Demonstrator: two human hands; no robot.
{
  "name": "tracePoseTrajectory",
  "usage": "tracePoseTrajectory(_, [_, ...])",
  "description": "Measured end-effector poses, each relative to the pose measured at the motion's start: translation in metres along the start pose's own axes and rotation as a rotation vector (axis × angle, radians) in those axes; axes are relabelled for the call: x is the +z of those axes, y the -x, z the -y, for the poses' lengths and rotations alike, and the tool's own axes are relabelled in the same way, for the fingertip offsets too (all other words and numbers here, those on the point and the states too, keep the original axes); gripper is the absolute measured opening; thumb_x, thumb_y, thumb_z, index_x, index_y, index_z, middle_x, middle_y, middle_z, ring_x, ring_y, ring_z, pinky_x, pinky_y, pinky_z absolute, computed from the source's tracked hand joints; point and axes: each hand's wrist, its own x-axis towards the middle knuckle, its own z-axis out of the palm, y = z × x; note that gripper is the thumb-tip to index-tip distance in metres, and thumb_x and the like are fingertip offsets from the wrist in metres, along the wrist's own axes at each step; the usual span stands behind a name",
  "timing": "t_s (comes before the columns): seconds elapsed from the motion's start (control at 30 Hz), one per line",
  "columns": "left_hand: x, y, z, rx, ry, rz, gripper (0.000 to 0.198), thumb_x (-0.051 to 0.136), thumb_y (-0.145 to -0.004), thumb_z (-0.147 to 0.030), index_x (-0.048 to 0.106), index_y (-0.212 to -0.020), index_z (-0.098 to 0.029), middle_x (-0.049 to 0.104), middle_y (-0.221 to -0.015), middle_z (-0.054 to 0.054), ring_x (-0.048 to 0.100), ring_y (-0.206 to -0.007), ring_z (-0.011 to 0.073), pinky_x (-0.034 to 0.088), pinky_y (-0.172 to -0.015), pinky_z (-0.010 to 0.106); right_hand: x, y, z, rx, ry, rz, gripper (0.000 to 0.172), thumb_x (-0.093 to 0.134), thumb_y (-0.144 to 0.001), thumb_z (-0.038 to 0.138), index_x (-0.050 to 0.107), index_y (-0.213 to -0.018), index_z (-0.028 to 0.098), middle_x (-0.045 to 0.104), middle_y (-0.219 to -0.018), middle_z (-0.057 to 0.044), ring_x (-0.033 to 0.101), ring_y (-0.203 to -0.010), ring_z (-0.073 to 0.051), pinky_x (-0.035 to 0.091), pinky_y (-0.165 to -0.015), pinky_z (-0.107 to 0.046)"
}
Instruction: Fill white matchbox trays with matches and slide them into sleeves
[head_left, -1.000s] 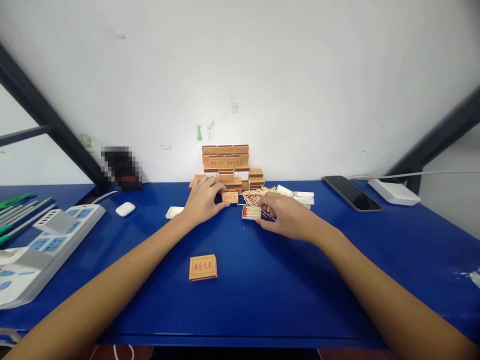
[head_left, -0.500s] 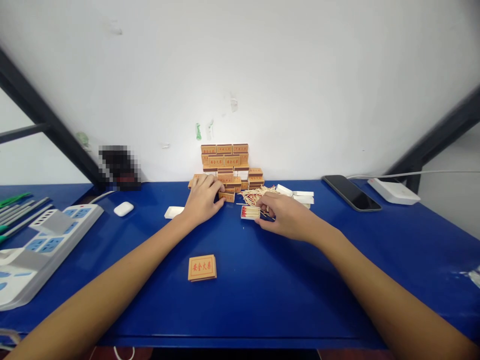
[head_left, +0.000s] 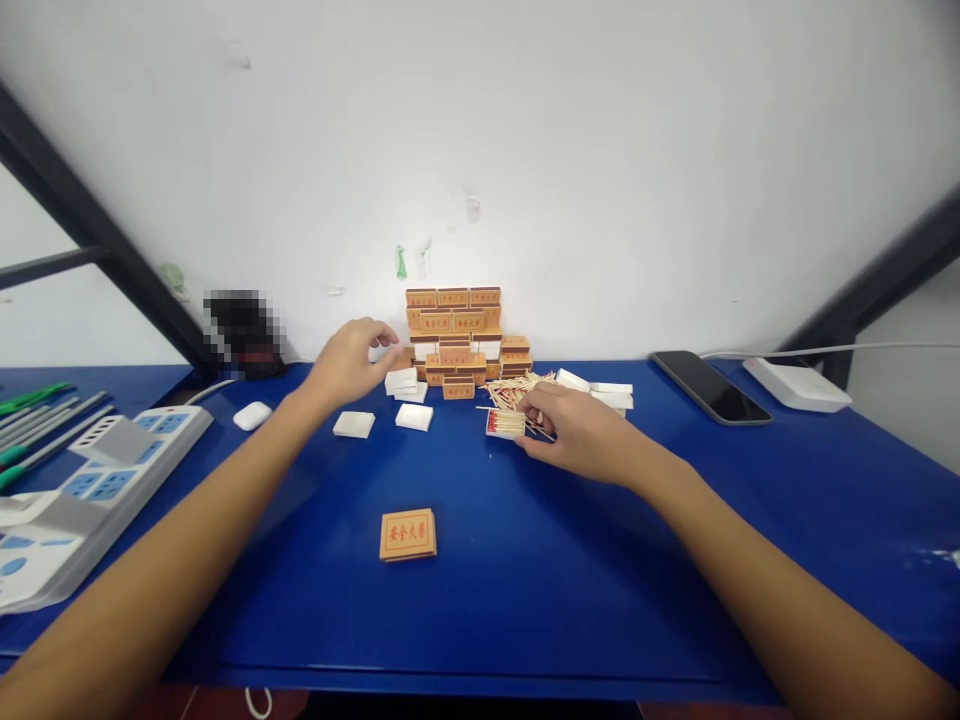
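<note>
Loose matches [head_left: 514,390] — partly behind right hand [head_left: 579,436]

Pixelated patch [head_left: 244,332] is blurring out something dark, power strip [head_left: 112,470] is running off the left edge, right hand [head_left: 581,435] is covering one end of the match tray [head_left: 502,423].

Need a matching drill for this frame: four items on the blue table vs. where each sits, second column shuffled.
Things:
1. phone
2. earbud case
3. lone matchbox
4. tray of matches

Places:
A. held at the fingertips of the right hand
B. alone, nearest the camera
C. back right, beside the white box
D. between the power strip and the left hand

Pairs: 1-C, 2-D, 3-B, 4-A.
</note>
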Motion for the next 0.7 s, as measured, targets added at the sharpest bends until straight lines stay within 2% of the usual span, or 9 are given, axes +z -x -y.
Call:
tracePoseTrajectory(0.1, [-0.011,0.001,0.030,-0.060,0.039,0.194,0.033,0.063,-0.091,-0.049,0.073,-0.105,-0.021,0.075,-0.111,0.010,0.067,-0.104,0.0297,0.052,-0.089,0.042,0.001,0.000,0.000,0.012,0.003,0.017,0.022,0.066,-0.088,0.028,0.045,-0.079,0.024,0.063,-0.089,-0.006,0.055,-0.077,-0.021,0.037,-0.063,-0.034])
tracePoseTrajectory(0.2, [-0.007,0.005,0.044,-0.104,0.074,0.270,0.039,0.068,-0.086,-0.052,0.075,-0.108,-0.021,0.076,-0.112,0.011,0.070,-0.104,0.0307,0.054,-0.089,0.042,0.002,-0.001,0.000,0.005,0.003,0.018,0.023,0.065,-0.089,0.028,0.045,-0.079,0.024,0.063,-0.089,-0.007,0.055,-0.078,-0.021,0.038,-0.064,-0.034])
tracePoseTrajectory(0.5, [0.003,0.007,0.041,-0.128,0.150,0.300,0.040,0.062,-0.091,-0.054,0.075,-0.109,-0.021,0.077,-0.103,0.009,0.071,-0.093,0.0265,0.055,-0.086,0.042,0.002,-0.001,0.000,0.013,0.003,0.026,0.022,0.064,-0.090,0.028,0.045,-0.080,0.024,0.063,-0.090,-0.006,0.054,-0.078,-0.021,0.038,-0.065,-0.034])
tracePoseTrajectory(0.7, [0.012,0.006,0.050,-0.168,0.206,0.269,0.047,0.071,-0.083,-0.058,0.074,-0.111,-0.020,0.076,-0.109,0.010,0.069,-0.096,0.0269,0.055,-0.089,0.043,0.001,0.000,0.000,0.022,0.002,0.025,0.020,0.065,-0.089,0.029,0.048,-0.080,0.024,0.063,-0.089,-0.006,0.056,-0.079,-0.021,0.037,-0.065,-0.034])
